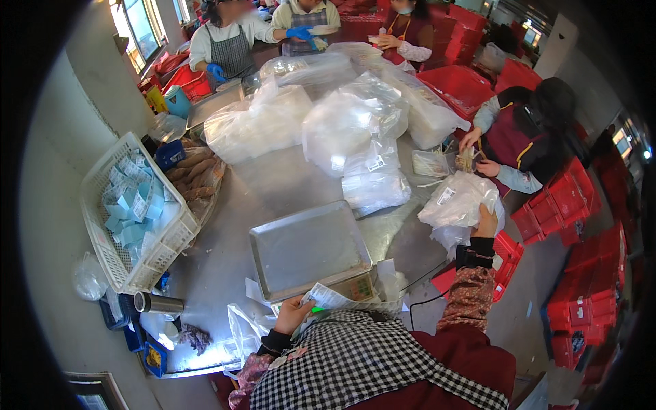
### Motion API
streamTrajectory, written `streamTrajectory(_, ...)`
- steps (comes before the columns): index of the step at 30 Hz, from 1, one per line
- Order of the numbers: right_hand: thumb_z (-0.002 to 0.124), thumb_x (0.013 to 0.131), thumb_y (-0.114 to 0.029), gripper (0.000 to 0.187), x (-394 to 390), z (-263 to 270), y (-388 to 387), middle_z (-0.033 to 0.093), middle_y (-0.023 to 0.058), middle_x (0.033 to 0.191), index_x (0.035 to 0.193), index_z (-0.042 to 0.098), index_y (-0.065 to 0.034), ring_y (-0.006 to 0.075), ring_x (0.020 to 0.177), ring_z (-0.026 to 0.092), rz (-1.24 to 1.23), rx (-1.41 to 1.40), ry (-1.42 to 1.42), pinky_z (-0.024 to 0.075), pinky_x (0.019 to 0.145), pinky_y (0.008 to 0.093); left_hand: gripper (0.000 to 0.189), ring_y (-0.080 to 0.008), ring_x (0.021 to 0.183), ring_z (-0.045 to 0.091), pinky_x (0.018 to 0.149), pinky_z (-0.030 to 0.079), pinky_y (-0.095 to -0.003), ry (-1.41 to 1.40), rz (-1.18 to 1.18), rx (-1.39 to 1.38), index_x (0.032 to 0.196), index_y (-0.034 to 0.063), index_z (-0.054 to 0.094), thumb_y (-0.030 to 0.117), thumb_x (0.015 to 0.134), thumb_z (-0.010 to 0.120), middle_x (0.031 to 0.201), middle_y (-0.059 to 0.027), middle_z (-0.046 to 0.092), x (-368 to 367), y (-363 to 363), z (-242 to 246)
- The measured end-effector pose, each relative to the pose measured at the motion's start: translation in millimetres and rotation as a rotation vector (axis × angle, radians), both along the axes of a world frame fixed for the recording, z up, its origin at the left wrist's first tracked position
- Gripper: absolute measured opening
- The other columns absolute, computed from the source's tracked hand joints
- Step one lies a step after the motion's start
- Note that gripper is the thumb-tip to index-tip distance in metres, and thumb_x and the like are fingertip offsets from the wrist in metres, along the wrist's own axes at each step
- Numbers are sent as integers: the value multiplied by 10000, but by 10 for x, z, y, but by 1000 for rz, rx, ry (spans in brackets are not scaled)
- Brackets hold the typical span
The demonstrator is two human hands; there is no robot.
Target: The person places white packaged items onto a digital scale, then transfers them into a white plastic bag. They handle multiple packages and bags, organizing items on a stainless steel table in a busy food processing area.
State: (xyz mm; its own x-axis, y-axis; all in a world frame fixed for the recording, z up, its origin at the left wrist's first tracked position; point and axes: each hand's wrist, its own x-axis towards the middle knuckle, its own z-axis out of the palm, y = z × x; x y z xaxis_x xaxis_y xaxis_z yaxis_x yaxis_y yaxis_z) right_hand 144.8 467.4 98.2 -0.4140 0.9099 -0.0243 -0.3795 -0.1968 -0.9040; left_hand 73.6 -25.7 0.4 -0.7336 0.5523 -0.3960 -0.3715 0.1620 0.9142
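Observation:
My left hand (294,314) pinches a strip of printed paper labels (328,297) close to my checked apron, at the near edge of the bench scale. A shallow stainless-steel pan (311,248) tops that scale, and its keypad (359,288) shows partly behind the labels. My right arm reaches out to the right. There my right hand (484,223) grips the side of a clear plastic bag (458,200) that bears a white label; some of its fingers are hidden by the plastic. Left of it lies another labelled plastic bag (375,189).
Large filled plastic bags (353,123) cover the table's far half. A white plastic crate (148,271) of blue label strips stands at left, beside a steel flask (159,303). A co-worker's hands (479,154) handle pale stalks at right. Red crates (584,292) stack beyond; several other people stand around.

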Motion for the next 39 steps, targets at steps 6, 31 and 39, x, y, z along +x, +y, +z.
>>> streamTrajectory(6, 542, 821, -108, 354, -232, 22, 86, 565, 138, 986, 1114, 467, 74, 222, 844, 566, -191, 429, -137, 470, 711, 322, 152, -47, 578, 481, 536, 373, -193, -71, -36, -40, 853, 2, 617, 151, 848, 588, 657, 13, 566, -33, -3, -7)
streamTrajectory(31, 545, 797, -392, 606, -2134, -1800, -397, 435, 167, 1286, 1275, 410, -45, 320, 1203, 390, 637, 1055, -992, 309, 1003, 370, 146, -26, 521, 449, 475, 339, -185, 48, 83, -24, 890, 15, 628, 148, 849, 586, 638, 39, 553, 72, -180, -8)
streamTrajectory(39, 594, 798, -112, 340, -1122, -736, -931, 531, 127, 1144, 1116, 518, -22, 218, 1054, 518, 463, 938, -331, 406, 898, 325, 244, -55, 643, 497, 576, 413, -239, 282, -54, -259, 994, 13, 621, 202, 846, 583, 702, -10, 593, 62, -107, 150)
